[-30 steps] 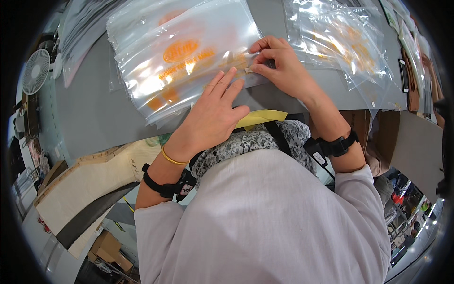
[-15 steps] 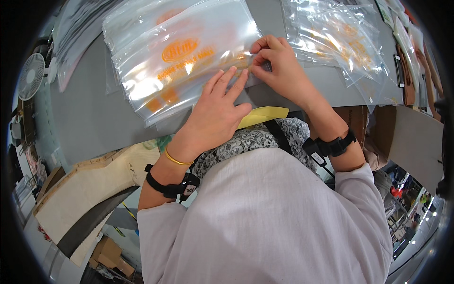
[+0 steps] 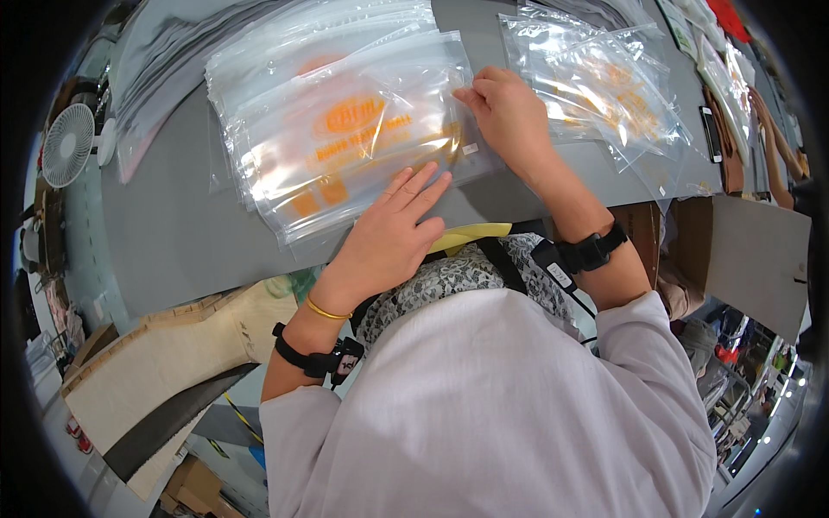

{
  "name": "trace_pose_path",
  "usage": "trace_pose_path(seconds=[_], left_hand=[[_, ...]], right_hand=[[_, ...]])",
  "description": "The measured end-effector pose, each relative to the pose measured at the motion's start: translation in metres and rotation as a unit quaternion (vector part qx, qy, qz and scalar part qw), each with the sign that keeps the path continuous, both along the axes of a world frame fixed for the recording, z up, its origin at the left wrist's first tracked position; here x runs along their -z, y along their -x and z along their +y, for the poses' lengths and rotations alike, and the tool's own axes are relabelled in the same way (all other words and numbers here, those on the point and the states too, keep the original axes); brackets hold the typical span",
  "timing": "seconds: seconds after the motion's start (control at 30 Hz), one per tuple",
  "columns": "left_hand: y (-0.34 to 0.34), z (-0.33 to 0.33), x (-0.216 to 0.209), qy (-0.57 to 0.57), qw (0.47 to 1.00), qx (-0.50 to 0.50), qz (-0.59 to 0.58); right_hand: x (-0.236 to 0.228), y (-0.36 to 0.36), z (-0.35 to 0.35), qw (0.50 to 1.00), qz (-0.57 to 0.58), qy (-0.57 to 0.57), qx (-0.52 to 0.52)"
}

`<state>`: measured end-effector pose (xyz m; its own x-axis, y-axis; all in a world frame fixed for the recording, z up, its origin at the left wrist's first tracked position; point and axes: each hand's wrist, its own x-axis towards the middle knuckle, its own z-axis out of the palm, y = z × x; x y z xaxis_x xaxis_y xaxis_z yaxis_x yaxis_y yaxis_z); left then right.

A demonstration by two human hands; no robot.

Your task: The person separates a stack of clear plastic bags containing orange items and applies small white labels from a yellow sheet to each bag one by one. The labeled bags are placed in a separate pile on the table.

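Note:
A stack of clear plastic bags (image 3: 285,164) with orange print lies on the grey table in front of me. My left hand (image 3: 389,229) rests flat near the top bag's lower edge, its fingers stretched out and slightly apart. At the bag's right edge, my right hand (image 3: 509,116) has thumb and forefinger pinched together on the plastic; its other fingers are curled in. A small white label (image 3: 470,149) sits near the bag's lower right corner, between the two hands. Below my left fingers, a yellow strip (image 3: 466,233) lies at the table's front edge.
More printed clear bags (image 3: 604,95) lie in a loose pile to the right. Beyond them are a black phone (image 3: 711,134) and another person's arm (image 3: 773,147). Grey sheets (image 3: 173,69) are stacked far left, near a white fan (image 3: 69,145). A cardboard box (image 3: 691,237) stands below the table's right side.
My right hand has moved up along the bag's right edge, away from the corner, where the white label now shows. My left hand has slid slightly toward me. The view has shifted slightly.

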<state>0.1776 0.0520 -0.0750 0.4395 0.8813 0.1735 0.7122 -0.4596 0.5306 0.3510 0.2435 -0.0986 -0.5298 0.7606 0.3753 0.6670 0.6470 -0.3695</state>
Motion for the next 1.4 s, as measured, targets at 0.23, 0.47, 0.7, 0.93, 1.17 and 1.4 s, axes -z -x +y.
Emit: trace_pose_path(seconds=[0.23, 0.47, 0.7, 0.93, 1.17, 1.4], left_hand=[[0.003, -0.004, -0.004, 0.016, 1.0, -0.017, 0.006], [-0.002, -0.004, -0.014, 0.012, 0.999, 0.002, 0.048], [0.0, -0.003, -0.016, 0.044, 0.998, -0.014, 0.03], [0.012, 0.001, -0.027, 0.088, 0.991, -0.094, -0.042], [0.024, 0.021, -0.029, 0.335, 0.901, -0.163, -0.225], [0.021, 0.006, -0.035, 0.454, 0.779, -0.182, -0.392]], right_hand=[[-0.02, -0.01, 0.014, 0.997, 0.059, 0.015, 0.041], [-0.014, 0.003, 0.013, 0.976, 0.103, 0.192, 0.016], [-0.014, -0.062, 0.099, 0.992, -0.004, -0.036, 0.118], [-0.072, -0.143, 0.134, 0.925, -0.088, -0.342, 0.139], [-0.062, -0.048, -0.075, 0.966, 0.081, 0.03, -0.242], [-0.036, -0.032, -0.107, 0.957, 0.162, 0.147, -0.19]])
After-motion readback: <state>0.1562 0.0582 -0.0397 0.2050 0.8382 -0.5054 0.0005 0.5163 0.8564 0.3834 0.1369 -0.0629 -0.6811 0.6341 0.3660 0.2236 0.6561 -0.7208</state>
